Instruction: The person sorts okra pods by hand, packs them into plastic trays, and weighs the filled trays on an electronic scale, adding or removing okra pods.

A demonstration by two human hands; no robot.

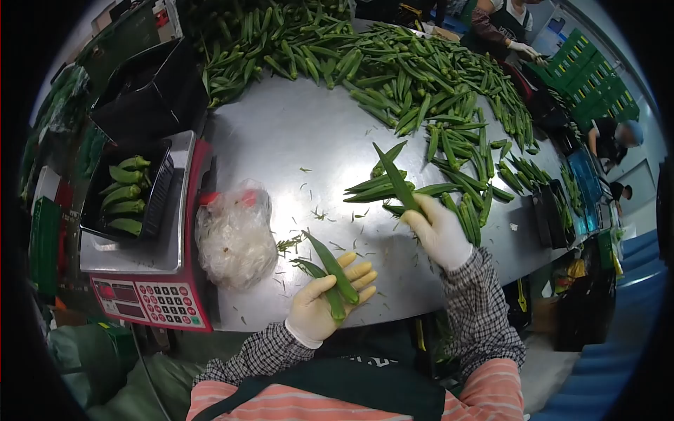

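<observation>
Upturned left hand [312,309] loose around two okra [334,268]; right hand [441,235] downturned, tight on pod [397,179].

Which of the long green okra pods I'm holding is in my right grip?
The pointed green pod slanting from your white gloved right grip. It's alone there; the other two green pods lie together in your gloved left grip.

The right hand [439,231] covers the lower end of its okra pod [395,179]. The scale display [128,309] is too small for reading. The top edge cuts the okra heap [449,77].
</observation>
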